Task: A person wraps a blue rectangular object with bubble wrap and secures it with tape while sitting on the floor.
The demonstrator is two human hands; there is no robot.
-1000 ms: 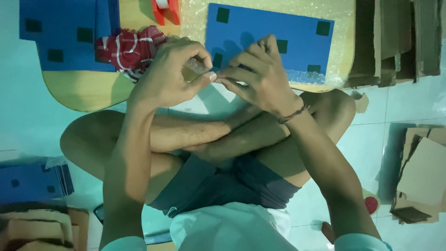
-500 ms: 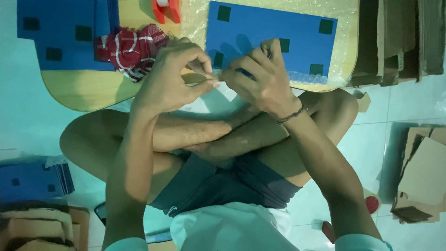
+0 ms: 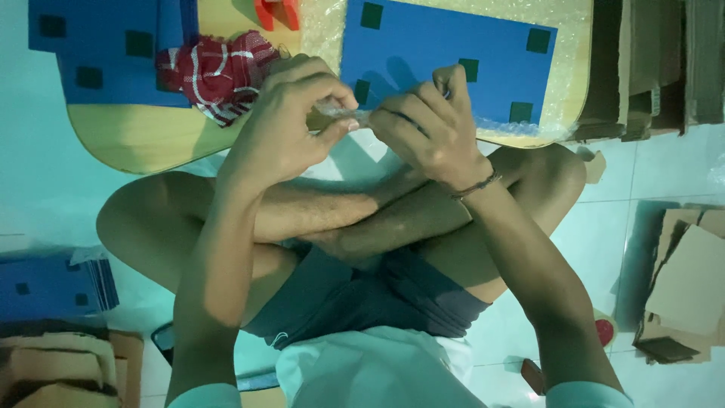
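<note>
I sit cross-legged on a pale tiled floor. My left hand (image 3: 291, 121) and my right hand (image 3: 423, 125) meet above my knees and pinch a small clear piece of plastic film (image 3: 343, 113) between their fingertips. Just beyond them lies a blue panel (image 3: 445, 53) with several dark square pads, resting on bubble wrap (image 3: 566, 83) over a low wooden board (image 3: 143, 140). A thin bracelet circles my right wrist.
A red and white checked cloth (image 3: 219, 72) lies on the board beside more blue panels (image 3: 106, 53). An orange tool (image 3: 276, 11) sits at the top. Cardboard pieces (image 3: 691, 283) lie at the right, stacked blue panels (image 3: 53, 287) and cardboard at the left.
Both hands have drifted slightly left and up while working the film; my fingers have shifted their pinch on it. The rest stays put.
</note>
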